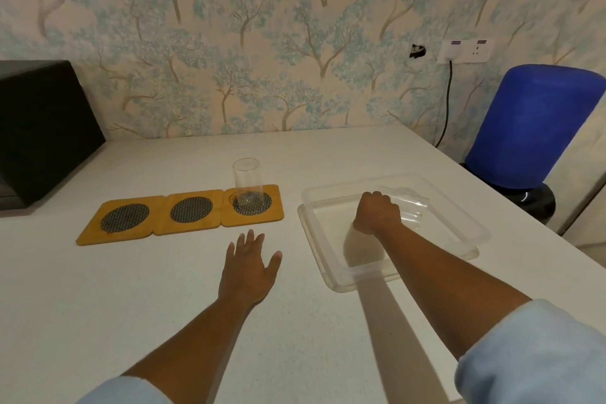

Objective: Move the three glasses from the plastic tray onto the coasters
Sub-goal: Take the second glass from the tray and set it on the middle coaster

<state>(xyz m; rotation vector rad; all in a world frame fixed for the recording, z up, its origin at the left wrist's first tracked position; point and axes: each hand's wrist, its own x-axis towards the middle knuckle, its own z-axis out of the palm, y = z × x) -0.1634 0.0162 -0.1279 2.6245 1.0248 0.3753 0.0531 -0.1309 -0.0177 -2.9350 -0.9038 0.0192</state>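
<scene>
- On the right-hand coaster of three wooden ones in a row, one clear glass stands upright, beyond the left hand.
- That left hand rests open, fingers spread, on the white table, holding nothing.
- Inside the plastic tray, the right hand is closed around a glass lying on its side; a third glass cannot be made out.
- Middle coaster and left coaster are bare.
</scene>
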